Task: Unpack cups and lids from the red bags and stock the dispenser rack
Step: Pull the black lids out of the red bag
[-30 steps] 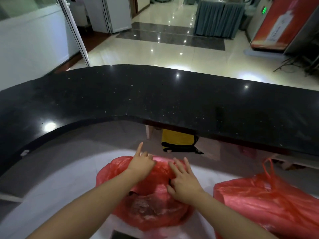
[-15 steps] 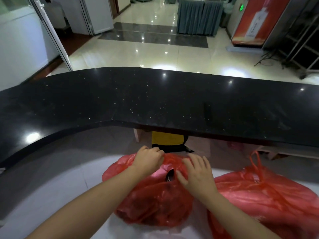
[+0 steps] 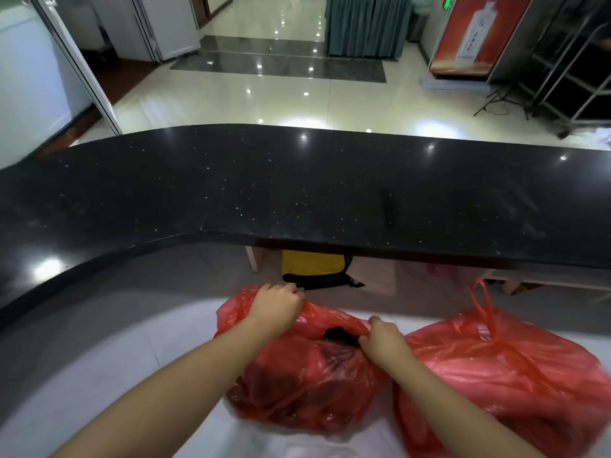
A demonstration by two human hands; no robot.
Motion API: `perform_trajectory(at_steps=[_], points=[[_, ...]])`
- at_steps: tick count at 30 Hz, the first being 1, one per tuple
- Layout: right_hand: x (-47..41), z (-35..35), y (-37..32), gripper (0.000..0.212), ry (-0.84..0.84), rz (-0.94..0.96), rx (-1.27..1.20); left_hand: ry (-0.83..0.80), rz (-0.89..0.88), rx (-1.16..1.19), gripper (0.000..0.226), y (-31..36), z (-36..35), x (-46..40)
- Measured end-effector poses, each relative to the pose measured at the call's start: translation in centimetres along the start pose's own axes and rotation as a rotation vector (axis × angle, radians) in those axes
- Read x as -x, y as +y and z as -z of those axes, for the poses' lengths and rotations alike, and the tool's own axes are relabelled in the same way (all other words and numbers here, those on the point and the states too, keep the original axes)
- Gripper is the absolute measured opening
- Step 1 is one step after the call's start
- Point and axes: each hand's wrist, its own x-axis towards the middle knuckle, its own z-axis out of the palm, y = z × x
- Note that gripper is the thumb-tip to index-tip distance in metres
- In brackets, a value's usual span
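Early stage: left hand point(image 3: 276, 305) and right hand point(image 3: 383, 342) each pinch the mouth of the near red bag point(image 3: 297, 385) on the white bench point(image 3: 109, 365), pulling it apart. Second red bag point(image 3: 509, 385) just beside, tied. Nothing unpacked, dispenser rack not in view

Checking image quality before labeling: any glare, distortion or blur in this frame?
Head view: ceiling-light glare spots on the black counter and glossy floor; fisheye bends the counter edge; left hand and right hand on the left red bag look sharp.
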Motion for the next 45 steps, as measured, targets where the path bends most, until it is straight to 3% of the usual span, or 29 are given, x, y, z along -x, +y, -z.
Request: perform_trajectory(at_steps=[3,9,11,15,20,22,25,29,32,36,39,45], points=[[-0.3,-0.4,-0.3,0.027,-0.038,0.038,-0.129,-0.126,0.035,0.042,0.027,0.3,-1.3,0.3],[-1.5,-1.9,-1.7,0.023,-0.179,-0.064,-0.672,-0.277,0.112,0.099,0.026,0.1,-3.4,0.8],[-2.1,-2.6,-2.0,0.024,-0.197,-0.078,-0.715,-0.32,0.136,0.111,0.027,-0.3,-4.0,1.0],[-2.7,-4.0,-2.0,0.002,-0.051,-0.049,-0.489,-0.365,0.18,0.098,0.026,-1.6,-4.9,1.6],[-2.6,-5.8,-0.9,0.031,0.054,0.172,0.166,-0.423,0.276,0.03,0.027,-2.6,-6.6,3.0],[-2.6,-6.2,-0.8,0.036,0.04,0.229,0.304,-0.402,0.271,0.002,0.028,-2.5,-6.9,3.4],[-2.5,-6.0,-0.9,0.035,0.046,0.293,0.323,-0.372,0.221,-0.014,0.031,-2.4,-6.7,3.7],[-1.3,-4.7,-0.3,0.036,0.146,0.37,0.17,-0.208,0.064,0.203,0.056,-2.3,-5.2,4.5],[0.1,-4.2,0.5,0.025,0.27,0.593,0.072,-0.057,-0.115,0.312,0.046,-1.5,-3.3,5.6],[2.2,-4.2,0.8,0.029,0.077,0.647,0.129,-0.169,-0.143,0.273,0.043,0.3,-1.8,7.7],[3.2,-4.6,1.3,0.03,0.042,0.621,0.164,-0.252,-0.118,0.26,0.042,1.2,-1.3,9.5],[4.4,-5.6,2.0,0.031,0.08,0.626,0.119,-0.092,-0.258,0.377,0.034,2.4,-2.9,13.8]])
